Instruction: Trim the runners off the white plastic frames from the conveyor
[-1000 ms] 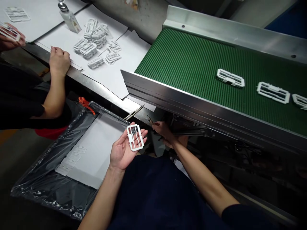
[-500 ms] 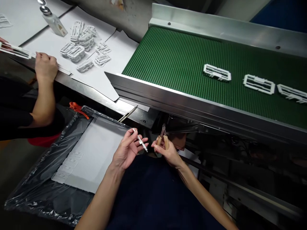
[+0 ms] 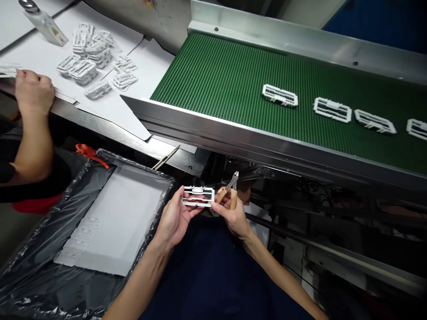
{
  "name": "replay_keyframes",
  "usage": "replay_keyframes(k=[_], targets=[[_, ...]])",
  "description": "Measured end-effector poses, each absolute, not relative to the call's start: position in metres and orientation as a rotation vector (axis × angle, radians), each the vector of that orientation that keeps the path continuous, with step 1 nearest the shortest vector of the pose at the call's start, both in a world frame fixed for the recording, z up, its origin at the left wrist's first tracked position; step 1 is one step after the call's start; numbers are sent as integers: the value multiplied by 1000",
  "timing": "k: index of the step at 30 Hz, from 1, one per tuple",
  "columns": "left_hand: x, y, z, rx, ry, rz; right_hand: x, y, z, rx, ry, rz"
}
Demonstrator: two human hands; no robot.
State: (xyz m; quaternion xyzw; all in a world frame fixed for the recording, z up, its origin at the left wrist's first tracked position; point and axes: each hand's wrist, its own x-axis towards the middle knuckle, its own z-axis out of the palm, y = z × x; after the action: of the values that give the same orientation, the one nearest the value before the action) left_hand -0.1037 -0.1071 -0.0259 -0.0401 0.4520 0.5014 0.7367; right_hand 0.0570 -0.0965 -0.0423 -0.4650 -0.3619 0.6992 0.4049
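A white plastic frame (image 3: pixel 198 202) with open slots is held face-on in front of my body. My left hand (image 3: pixel 175 218) grips its left end, with fingers reaching behind it. In my right hand (image 3: pixel 235 218) is a pair of side cutters (image 3: pixel 233 189) with tan handles, jaws pointing up. The thumb of that hand also touches the frame's lower right corner. Similar white frames (image 3: pixel 279 95) lie spaced out on the green conveyor belt (image 3: pixel 213 84).
Stacked white frames (image 3: pixel 83 71) and a dispenser bottle (image 3: pixel 46 27) stand on the paper-covered table at left. A co-worker's hand (image 3: pixel 33 91) rests at its edge. Below sits a box lined with black plastic (image 3: pixel 30 240), with flat pieces on a white sheet (image 3: pixel 120 213). Tweezers (image 3: pixel 167 157) overhang the metal edge.
The white frame in my left hand has turned from edge-on to face-on, and my right thumb now meets it. The whole view has shifted, so the surroundings sit further left.
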Motion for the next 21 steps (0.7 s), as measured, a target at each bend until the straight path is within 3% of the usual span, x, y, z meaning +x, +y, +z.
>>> replay_keyframes(k=[7, 21], targets=[[-113, -113, -25, -22, 998, 1051, 67, -93, -38, -1164, -874, 1771], [-126, -104, -9, 586, 1442, 1040, 80, -95, -27, -1154, -783, 1839]])
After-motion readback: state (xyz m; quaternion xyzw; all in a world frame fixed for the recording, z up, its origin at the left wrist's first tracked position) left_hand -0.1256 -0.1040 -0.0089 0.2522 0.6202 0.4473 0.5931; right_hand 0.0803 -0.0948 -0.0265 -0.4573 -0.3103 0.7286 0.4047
